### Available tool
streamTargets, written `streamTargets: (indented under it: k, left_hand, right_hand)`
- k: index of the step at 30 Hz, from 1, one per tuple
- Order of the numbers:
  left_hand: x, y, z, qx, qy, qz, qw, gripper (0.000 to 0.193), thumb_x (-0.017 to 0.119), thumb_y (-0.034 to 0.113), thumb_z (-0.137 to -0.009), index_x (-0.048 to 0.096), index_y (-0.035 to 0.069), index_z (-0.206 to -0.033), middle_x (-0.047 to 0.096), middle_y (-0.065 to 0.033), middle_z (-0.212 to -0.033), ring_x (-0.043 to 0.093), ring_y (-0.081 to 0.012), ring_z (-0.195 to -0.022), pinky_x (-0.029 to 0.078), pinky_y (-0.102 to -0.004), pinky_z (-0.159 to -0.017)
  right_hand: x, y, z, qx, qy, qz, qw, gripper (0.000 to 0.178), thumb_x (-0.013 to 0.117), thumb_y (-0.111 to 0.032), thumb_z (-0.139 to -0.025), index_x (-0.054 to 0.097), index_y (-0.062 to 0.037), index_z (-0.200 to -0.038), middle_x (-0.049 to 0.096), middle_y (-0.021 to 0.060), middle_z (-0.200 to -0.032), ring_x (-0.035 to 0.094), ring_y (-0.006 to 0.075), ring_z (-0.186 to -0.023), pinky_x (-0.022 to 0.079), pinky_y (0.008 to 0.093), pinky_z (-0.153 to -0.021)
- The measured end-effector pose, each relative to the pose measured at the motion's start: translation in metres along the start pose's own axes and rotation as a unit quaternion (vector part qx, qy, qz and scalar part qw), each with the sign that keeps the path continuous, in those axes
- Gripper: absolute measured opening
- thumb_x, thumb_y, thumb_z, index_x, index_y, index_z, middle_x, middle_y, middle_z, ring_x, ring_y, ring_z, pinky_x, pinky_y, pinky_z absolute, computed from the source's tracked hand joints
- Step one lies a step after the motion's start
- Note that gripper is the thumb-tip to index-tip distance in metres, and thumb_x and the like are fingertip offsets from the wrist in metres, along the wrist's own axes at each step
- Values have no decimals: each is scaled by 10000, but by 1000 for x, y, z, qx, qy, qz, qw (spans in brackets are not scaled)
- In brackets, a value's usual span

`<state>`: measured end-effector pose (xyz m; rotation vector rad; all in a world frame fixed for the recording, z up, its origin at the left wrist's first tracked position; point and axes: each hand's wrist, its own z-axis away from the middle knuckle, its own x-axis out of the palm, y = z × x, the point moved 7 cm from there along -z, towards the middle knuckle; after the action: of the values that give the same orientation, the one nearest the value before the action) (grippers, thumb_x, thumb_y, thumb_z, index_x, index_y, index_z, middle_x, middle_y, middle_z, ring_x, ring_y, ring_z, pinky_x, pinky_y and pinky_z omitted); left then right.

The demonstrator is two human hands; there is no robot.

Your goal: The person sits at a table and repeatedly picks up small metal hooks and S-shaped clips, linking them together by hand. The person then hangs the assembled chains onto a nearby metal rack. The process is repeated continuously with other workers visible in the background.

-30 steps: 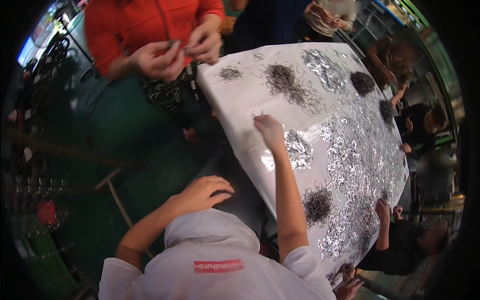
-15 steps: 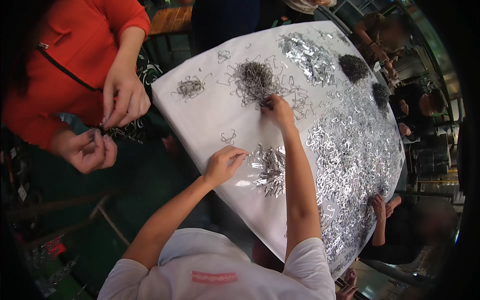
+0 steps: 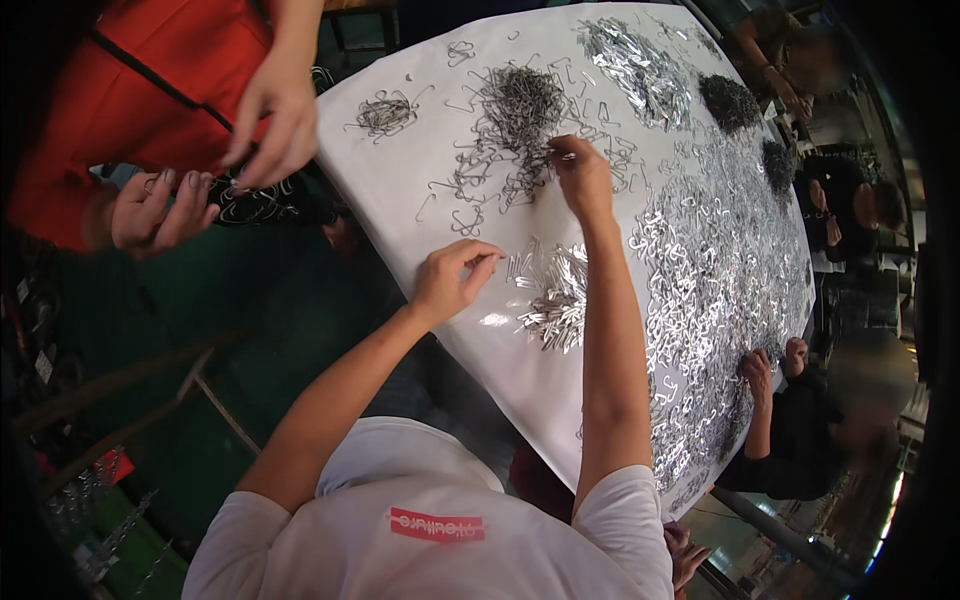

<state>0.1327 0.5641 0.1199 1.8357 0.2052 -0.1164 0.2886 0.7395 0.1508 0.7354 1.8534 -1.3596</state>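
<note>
On the white-covered table [image 3: 385, 190], my left hand [image 3: 445, 285] rests near the left edge, thumb and forefinger pressed together beside a pile of shiny flat metal hooks [image 3: 560, 300]. Anything in that pinch is too small to make out. My right hand [image 3: 585, 180] is at the right side of a dark heap of thin wire hooks [image 3: 520, 100], its fingers curled together. What they hold, if anything, is hidden. Loose wire hooks [image 3: 470, 180] lie strewn between the heap and my left hand.
A small wire-hook cluster [image 3: 385, 115] lies at far left. Shiny hooks [image 3: 700, 320] cover the table's right side, with dark heaps [image 3: 728, 103] beyond. At left, a person in a red top [image 3: 160, 90] handles wire pieces. Another person's hands [image 3: 760, 375] work at right.
Loose wire hooks now spread from the dark heap toward my left hand. My right hand has moved to the heap's right side. The red-topped person's hands have moved apart. The view has shifted.
</note>
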Motion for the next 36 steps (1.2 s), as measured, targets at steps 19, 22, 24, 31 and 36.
streamTargets:
  k: [19,22,24,31,36]
  left_hand:
    - [3,1,3,8,14,-22,1000,86,607,48,-881,664,32,-944,675,-76,-780,658,-144,-655,508,-266,-608]
    - [1,1,4,3,26,-23,999,86,606,49,-880,664,33,-941,676,-76,-773,661,-146,-650,507,-265,-609]
    - [1,2,5,6,36,-21,999,82,603,53,-884,665,33,-934,674,-74,-756,660,-144,-643,505,-263,-606]
    - [-4,-1,10,-14,37,1,999,151,547,103,-936,662,6,-921,648,-54,-686,637,-109,-651,491,-244,-629]
    - [-5,0,8,-13,37,11,999,194,527,123,-949,657,-1,-877,637,-50,-675,622,-109,-637,486,-248,-619]
  right_hand:
    - [1,-5,89,14,-98,80,992,146,667,-148,-767,717,-117,-902,652,95,-978,634,316,-899,497,425,-783]
    - [-10,13,85,86,-117,94,985,159,658,-200,-777,726,-115,-893,660,100,-980,650,302,-894,515,405,-771]
    - [-18,16,96,98,-102,80,987,148,656,-198,-786,720,-115,-891,658,101,-979,648,307,-878,515,404,-760]
    - [-16,1,109,30,26,13,999,82,632,-140,-834,689,-101,-879,631,111,-920,635,332,-832,508,408,-727]
    - [7,5,51,-12,-21,-63,998,255,609,-86,-837,688,-191,-1055,603,63,-1064,619,300,-957,503,392,-797]
